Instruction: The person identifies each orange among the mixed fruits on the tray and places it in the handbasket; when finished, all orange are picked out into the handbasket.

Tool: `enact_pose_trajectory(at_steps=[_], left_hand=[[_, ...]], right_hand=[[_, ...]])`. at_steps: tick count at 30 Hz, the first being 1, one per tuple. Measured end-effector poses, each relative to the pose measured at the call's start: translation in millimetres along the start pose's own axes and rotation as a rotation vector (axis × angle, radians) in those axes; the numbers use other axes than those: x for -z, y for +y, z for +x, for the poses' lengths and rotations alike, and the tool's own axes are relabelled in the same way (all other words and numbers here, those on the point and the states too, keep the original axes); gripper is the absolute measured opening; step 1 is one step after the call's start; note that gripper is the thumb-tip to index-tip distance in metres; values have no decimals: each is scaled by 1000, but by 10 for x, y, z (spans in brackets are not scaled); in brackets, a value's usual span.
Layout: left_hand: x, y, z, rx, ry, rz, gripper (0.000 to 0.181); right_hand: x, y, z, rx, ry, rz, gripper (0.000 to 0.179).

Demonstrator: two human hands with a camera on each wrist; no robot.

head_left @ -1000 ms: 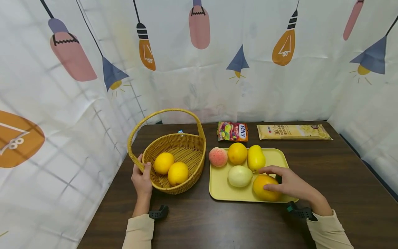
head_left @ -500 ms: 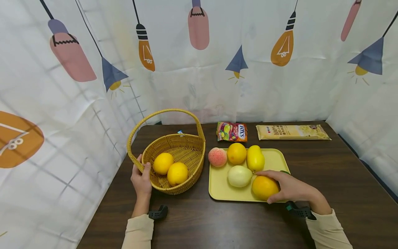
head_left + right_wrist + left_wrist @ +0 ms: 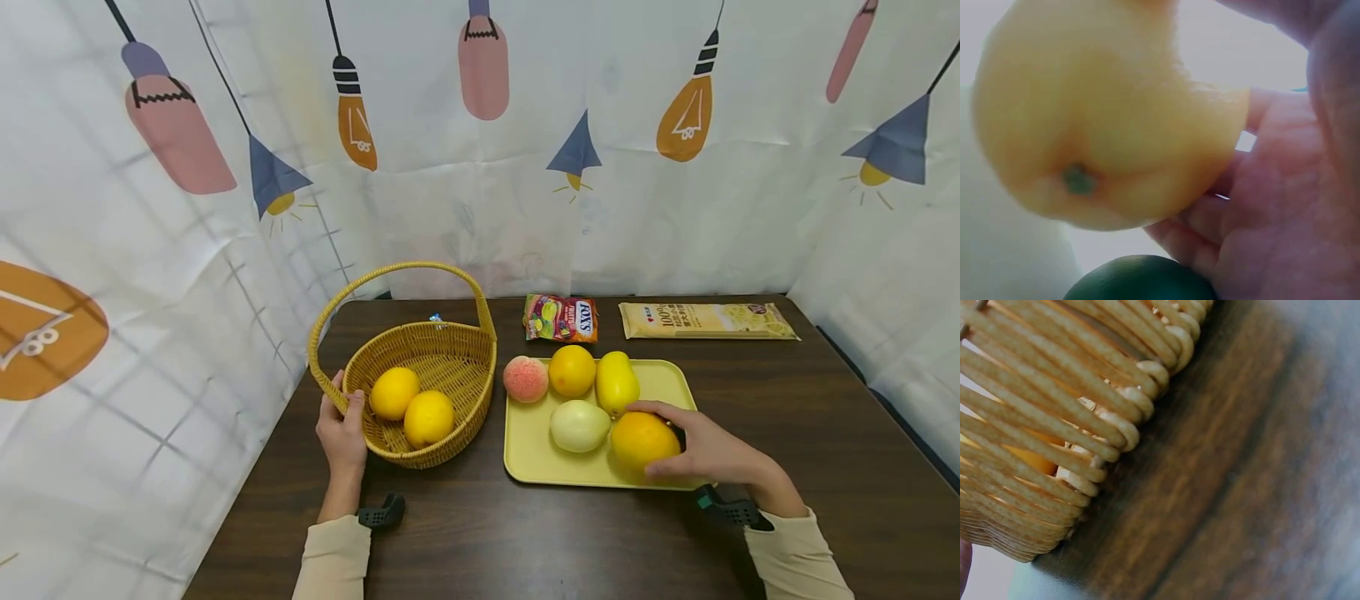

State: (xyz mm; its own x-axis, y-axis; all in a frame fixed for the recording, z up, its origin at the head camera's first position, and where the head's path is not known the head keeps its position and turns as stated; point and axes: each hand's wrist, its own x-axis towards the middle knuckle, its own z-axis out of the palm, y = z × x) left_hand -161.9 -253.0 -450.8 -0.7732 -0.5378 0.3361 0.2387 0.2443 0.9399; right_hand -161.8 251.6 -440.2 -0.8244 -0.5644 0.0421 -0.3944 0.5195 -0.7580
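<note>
My left hand (image 3: 342, 433) grips the near-left rim of a woven basket (image 3: 465, 421) at the foot of its handle, thumb on the inside. Two oranges (image 3: 395, 393) lie in the basket; its woven side (image 3: 1041, 412) fills much of the left wrist view. On the right, my right hand (image 3: 708, 446) holds a large orange (image 3: 643, 440) between thumb and fingers, close over a yellow tray (image 3: 540, 467). In the right wrist view this orange (image 3: 1097, 119) shows a green stem spot. A dark green rounded thing (image 3: 1141, 281) sits below it, mostly hidden from the head view.
The tray also bears a peach (image 3: 526, 379), another orange (image 3: 572, 371), a yellow pear-shaped fruit (image 3: 617, 382) and a pale green fruit (image 3: 580, 426). Behind it lie a candy bag (image 3: 561, 318) and a long noodle packet (image 3: 708, 321). A printed curtain (image 3: 480, 200) closes off the back.
My right thumb has moved down and round the orange's near side, and the fingers have closed about it. The orange has risen and turned slightly. My left hand and the basket stay put.
</note>
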Motion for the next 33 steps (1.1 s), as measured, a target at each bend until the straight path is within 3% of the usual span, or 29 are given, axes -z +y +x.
enact_pose_trajectory(at_steps=[8,16,24,33], left_hand=[[1,0,7,-5,-2,-6,46],[-4,5,10,4,2,-1,45],[-1,18,11,4,1,-5,46],[11,26,0,12,-14,-19,48]], right_hand=[[-31,-10,54,-54,153,32,73],[-95,-46,126,-43,270,106,74],[-169,-142,245,-8,346,119,73],[-254,-352,478,14,377,124,74]])
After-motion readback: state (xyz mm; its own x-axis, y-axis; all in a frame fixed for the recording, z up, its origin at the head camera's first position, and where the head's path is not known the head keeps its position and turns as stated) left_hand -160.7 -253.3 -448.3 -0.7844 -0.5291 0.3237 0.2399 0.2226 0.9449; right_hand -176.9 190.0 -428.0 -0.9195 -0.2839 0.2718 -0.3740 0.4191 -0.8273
